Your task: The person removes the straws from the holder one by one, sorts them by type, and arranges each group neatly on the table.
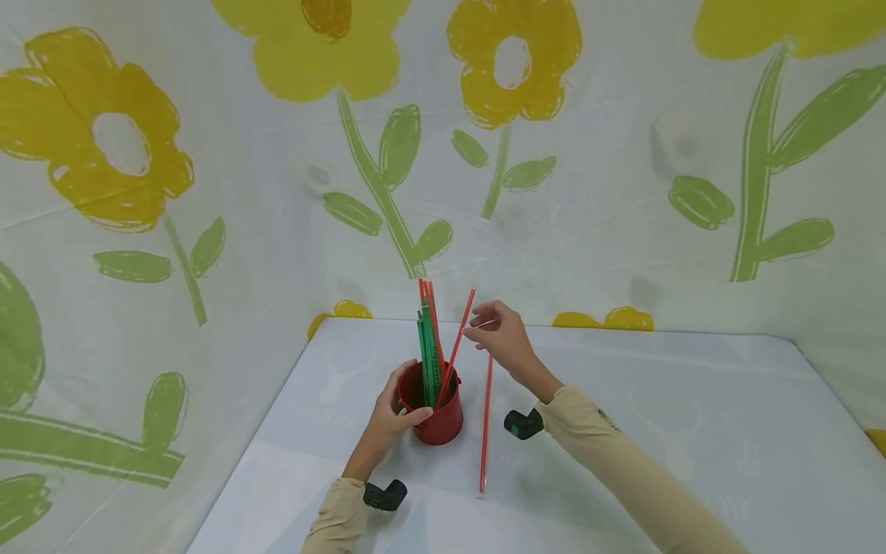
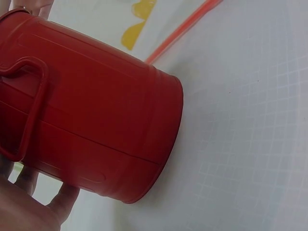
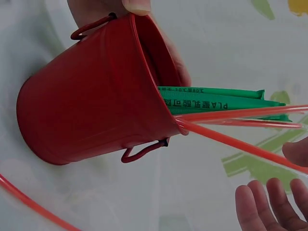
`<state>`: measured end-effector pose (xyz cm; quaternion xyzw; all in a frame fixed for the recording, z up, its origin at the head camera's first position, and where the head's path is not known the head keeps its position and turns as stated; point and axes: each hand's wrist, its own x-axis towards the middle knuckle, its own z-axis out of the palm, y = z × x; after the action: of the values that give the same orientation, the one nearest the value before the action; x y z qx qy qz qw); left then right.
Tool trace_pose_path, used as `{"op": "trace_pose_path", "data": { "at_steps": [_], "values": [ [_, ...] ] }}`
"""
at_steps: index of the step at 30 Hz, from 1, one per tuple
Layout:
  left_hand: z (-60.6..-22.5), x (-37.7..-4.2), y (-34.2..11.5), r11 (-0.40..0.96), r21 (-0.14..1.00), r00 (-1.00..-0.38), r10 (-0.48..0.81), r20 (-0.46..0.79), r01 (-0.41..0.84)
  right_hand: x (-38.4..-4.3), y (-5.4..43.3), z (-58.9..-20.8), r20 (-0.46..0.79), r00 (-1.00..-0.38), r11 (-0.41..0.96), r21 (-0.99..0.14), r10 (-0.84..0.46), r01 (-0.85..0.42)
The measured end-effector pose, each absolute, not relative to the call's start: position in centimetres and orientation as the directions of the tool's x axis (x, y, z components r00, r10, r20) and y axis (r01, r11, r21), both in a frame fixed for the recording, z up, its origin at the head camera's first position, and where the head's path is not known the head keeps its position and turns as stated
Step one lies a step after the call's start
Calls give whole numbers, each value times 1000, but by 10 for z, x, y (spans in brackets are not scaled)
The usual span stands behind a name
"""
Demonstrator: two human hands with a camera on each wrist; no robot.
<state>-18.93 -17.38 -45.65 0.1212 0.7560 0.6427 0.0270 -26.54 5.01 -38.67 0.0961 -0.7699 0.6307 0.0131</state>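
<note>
Nearest the wearer, one loose red straw lies on the white table, to the right of the red bucket. The left hand curls around the bucket, thumb at the rim; maintain this hold so that the bucket does not tip. The bucket stands on the table and contains green wrapped sticks, upright red straws and one leaning red straw. Beyond, the right hand is at the leaning straw's upper part, fingers loosely spread, thumb overlapping it; whether they touch cannot be told. The step in hand appears to be handling this straw. Pinch lightly to avoid creasing it, and guide it along its length, clear of the rim. The flowered backdrop hangs behind.
</note>
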Motion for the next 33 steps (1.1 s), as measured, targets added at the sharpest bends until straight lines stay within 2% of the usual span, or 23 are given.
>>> {"op": "trace_pose_path", "data": {
  "at_steps": [10,23,33],
  "values": [
    [-455,-189,-173,167,975,-972,206,113,149,-264,30,-396,134,-987,169,-975,-84,-147],
    [-456,-189,-173,147,977,-970,210,122,154,-260,27,-399,203,-977,62,-976,-66,-207],
    [-457,-189,-172,160,973,-969,211,129,165,-257,30,-387,302,-950,3,-953,-75,-303]
  ]
}}
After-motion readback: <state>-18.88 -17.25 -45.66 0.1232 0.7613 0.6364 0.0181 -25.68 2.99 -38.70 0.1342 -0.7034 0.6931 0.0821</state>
